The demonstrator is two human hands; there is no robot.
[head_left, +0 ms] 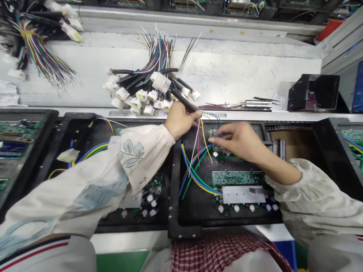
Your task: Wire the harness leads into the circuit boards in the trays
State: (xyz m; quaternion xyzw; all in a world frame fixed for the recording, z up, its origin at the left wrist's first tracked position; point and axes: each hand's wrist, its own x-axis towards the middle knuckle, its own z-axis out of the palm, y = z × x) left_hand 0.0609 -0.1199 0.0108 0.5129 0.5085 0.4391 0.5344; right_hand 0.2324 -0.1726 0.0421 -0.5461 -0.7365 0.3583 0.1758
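My left hand [181,120] is closed around the black sleeve of a wire harness [183,99]. Its white connector [161,82] points up and left, and loose white, red and yellow wires [203,136] hang from the sleeve's lower end. Thin blue wires [218,118] arc from that same end to my right hand [236,139], whose fingers are pinched around them, slightly blurred. Below both hands lies a black tray [195,211] holding a green circuit board [238,176] with a metal plate [242,194]. Thick blue, yellow and green cables [195,175] curve out from the board.
A pile of similar harnesses [141,90] lies behind my left hand, beside a steel ruler [127,113]. Another bundle [42,49] is at the far left. To the right stand a black bin [314,92] and metal strips [256,105]. Neighbouring black trays [76,121] flank this one.
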